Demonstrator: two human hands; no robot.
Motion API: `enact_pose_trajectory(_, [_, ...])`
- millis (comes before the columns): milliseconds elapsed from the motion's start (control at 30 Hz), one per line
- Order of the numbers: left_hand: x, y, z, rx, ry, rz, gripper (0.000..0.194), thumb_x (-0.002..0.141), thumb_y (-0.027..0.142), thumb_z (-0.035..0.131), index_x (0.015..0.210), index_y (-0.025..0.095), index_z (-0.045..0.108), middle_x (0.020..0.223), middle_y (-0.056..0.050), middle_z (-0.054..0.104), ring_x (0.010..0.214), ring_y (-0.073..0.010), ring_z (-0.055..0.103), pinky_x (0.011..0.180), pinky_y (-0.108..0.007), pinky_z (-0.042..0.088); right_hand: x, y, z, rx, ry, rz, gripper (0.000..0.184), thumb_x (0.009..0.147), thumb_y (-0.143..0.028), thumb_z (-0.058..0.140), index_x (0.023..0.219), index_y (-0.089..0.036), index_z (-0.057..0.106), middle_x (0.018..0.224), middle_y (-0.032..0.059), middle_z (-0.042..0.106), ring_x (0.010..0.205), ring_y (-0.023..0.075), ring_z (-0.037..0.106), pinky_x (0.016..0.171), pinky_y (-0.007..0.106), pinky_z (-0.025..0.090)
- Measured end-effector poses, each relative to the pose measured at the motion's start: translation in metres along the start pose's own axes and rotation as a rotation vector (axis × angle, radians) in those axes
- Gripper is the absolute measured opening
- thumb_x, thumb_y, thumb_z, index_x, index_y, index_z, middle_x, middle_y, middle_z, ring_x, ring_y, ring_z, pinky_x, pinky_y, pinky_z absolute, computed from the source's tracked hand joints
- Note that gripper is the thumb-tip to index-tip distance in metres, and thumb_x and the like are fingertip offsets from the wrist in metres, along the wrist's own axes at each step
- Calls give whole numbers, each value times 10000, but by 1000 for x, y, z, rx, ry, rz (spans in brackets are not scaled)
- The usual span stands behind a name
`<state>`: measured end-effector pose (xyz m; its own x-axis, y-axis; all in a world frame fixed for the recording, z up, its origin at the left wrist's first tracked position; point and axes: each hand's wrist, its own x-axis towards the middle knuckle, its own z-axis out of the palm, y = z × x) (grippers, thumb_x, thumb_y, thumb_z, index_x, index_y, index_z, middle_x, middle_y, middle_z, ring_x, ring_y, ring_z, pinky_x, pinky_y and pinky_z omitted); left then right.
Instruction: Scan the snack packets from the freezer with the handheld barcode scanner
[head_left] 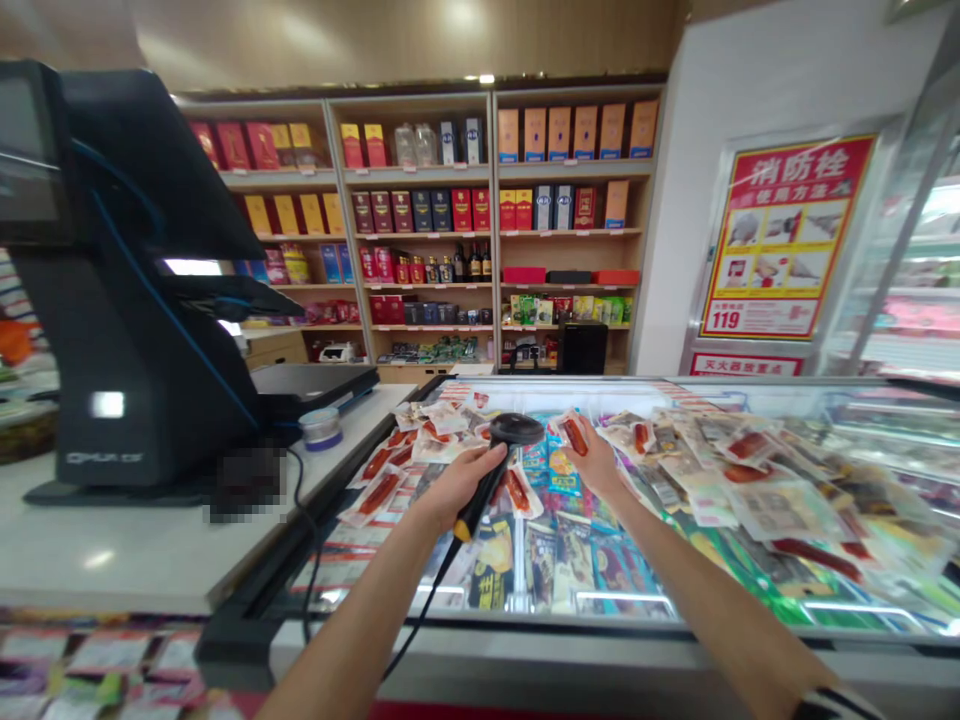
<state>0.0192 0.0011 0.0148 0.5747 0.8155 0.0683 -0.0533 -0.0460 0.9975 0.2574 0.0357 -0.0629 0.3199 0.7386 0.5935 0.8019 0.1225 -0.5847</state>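
Note:
My left hand [461,485] is wrapped round a black barcode scanner [516,430] with a yellow-tipped handle, its cord running down toward me. In my right hand [598,462] is a clear-packed sausage [575,436], pinched by its edge just right of the scanner head. Both hands are above the glass top of a chest freezer [517,600]. Another packed sausage [517,490] shows just beyond the scanner handle. More sausage packs [379,493] lie to the left on the glass, and a heap of mixed vacuum packs [787,500] spreads to the right.
A dark checkout terminal [150,300] stands on the white counter [135,560] at left, with a small round tub [321,428] beside it. Colourful bags [577,560] show through the freezer glass. Shelves of boxed goods [420,210] line the back wall; a red poster [787,235] hangs at right.

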Motion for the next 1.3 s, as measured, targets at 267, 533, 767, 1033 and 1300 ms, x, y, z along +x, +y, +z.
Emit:
enact_pose_trajectory(267, [9, -3, 5, 23, -13, 9, 356, 670, 483, 488, 677, 128, 493, 531, -5, 529, 406, -66, 452, 389, -179, 313, -3, 2, -5, 8, 5, -32, 602, 685, -329, 473, 1232, -172, 277, 1043, 55, 553, 931, 194, 515, 788, 295, 375])
enact_pose_trajectory(533, [0, -2, -11, 28, 76, -32, 377, 648, 497, 506, 671, 121, 509, 540, -3, 530, 416, -66, 461, 407, -180, 348, 7, 22, -38, -571, 31, 153, 505, 709, -319, 488, 1181, -197, 357, 1000, 122, 508, 948, 256, 463, 749, 359, 335])
enact_pose_trajectory(767, [-12, -12, -34, 37, 170, -25, 373, 650, 488, 509, 697, 118, 520, 588, -15, 550, 454, -74, 478, 420, -183, 365, -9, -17, -18, -517, -161, -39, 427, 749, -428, 391, 1101, -194, 452, 1037, 100, 528, 968, 230, 455, 792, 346, 312])
enact_pose_trajectory(1033, [-15, -11, -32, 34, 140, -24, 387, 648, 501, 499, 668, 115, 515, 556, -14, 542, 442, -76, 472, 424, -192, 362, -54, -69, 46, -420, -398, -131, 376, 695, -403, 461, 1041, -258, 456, 827, 49, 562, 744, 201, 537, 580, 268, 361])
enact_pose_trajectory(1300, [-12, -11, -24, 16, 126, -10, 374, 645, 493, 507, 656, 119, 518, 556, -8, 536, 442, -71, 472, 417, -189, 357, -30, -35, 27, -296, -152, 22, 424, 735, -289, 411, 1144, -191, 356, 875, 67, 522, 756, 172, 513, 645, 263, 357])
